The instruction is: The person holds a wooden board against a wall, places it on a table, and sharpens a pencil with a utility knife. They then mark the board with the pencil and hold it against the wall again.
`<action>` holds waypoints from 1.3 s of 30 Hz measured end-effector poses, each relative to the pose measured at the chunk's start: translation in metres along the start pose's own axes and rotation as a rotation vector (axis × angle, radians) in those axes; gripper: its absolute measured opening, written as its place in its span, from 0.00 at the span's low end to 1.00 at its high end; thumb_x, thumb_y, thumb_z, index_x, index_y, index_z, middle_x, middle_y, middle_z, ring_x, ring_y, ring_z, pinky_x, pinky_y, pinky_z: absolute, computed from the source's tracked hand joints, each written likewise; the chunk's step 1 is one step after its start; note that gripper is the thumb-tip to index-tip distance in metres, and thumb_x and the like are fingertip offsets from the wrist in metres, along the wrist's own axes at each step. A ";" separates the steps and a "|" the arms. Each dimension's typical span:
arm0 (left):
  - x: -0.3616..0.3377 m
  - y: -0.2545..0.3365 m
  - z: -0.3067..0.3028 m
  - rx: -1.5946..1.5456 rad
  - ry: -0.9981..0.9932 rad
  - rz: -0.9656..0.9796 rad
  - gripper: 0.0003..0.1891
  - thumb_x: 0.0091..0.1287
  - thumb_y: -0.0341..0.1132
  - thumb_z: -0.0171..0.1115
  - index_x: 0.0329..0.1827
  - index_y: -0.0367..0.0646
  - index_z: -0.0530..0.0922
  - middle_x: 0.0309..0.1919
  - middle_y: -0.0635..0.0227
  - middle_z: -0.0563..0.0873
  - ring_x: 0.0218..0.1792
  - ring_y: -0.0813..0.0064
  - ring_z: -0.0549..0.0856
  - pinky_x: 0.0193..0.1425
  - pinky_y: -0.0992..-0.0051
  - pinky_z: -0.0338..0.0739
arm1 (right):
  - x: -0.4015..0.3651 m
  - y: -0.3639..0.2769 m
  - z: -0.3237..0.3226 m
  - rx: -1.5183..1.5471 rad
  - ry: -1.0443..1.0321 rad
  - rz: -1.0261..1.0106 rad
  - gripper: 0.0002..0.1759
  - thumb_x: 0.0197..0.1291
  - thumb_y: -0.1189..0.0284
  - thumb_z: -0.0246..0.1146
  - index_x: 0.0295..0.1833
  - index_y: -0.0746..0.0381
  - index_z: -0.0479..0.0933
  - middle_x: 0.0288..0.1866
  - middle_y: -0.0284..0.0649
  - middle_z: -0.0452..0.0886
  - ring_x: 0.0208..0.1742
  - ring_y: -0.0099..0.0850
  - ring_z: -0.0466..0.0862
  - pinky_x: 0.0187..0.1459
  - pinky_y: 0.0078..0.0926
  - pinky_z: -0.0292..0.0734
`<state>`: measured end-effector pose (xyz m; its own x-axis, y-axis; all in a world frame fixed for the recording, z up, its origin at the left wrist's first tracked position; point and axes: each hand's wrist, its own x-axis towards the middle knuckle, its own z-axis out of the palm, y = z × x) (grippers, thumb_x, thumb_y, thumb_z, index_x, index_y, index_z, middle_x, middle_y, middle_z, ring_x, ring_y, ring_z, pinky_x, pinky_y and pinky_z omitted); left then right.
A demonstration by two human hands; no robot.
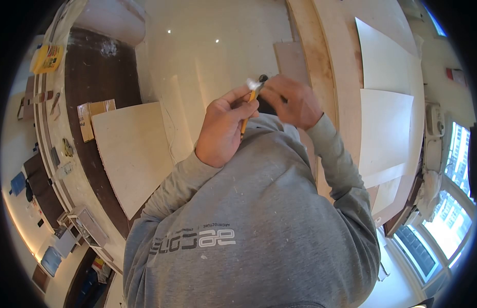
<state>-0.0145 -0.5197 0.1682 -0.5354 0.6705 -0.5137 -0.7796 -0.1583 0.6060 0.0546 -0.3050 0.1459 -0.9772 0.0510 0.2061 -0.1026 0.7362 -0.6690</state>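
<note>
My left hand [221, 127] is closed around a thin yellow stick-like tool [244, 126], held upright in front of my chest. At the tool's upper end are a bright white bit [252, 83] and a small dark round piece [262, 78], too blurred to name. Close beside this end is my right hand [296, 102], its fingers bent and smeared by motion. Whether it grips the dark piece is unclear.
A pale board [133, 154] leans over a dark brown surface [102, 66] at left. White sheets [385, 133] lie on the wooden surface at right, beside a long wooden strip [320, 56]. A yellow container [47, 58] stands far left; windows are at far right.
</note>
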 end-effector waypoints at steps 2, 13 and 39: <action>-0.004 -0.001 0.000 0.008 -0.008 -0.005 0.24 0.77 0.24 0.66 0.75 0.28 0.77 0.48 0.69 0.85 0.47 0.80 0.83 0.56 0.79 0.79 | -0.004 0.013 -0.006 0.008 0.052 0.038 0.10 0.75 0.66 0.66 0.46 0.63 0.84 0.37 0.47 0.84 0.35 0.52 0.84 0.37 0.46 0.79; 0.024 0.019 -0.002 0.021 -0.039 0.027 0.19 0.81 0.28 0.64 0.72 0.34 0.78 0.43 0.73 0.81 0.41 0.84 0.79 0.45 0.79 0.75 | -0.054 0.063 0.010 -0.032 -0.019 0.694 0.19 0.74 0.59 0.68 0.54 0.65 0.82 0.45 0.57 0.88 0.48 0.58 0.86 0.50 0.49 0.79; 0.281 0.033 0.177 0.596 -0.318 -0.359 0.10 0.84 0.39 0.64 0.52 0.41 0.81 0.41 0.69 0.86 0.42 0.79 0.86 0.50 0.75 0.85 | -0.325 0.200 -0.077 -0.568 0.569 1.686 0.21 0.65 0.65 0.72 0.63 0.47 0.82 0.56 0.41 0.82 0.62 0.46 0.85 0.59 0.54 0.81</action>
<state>-0.1332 -0.2083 0.1513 -0.0929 0.7976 -0.5960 -0.5327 0.4659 0.7065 0.3656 -0.1221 0.0000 0.2127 0.9745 -0.0713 0.9663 -0.2206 -0.1329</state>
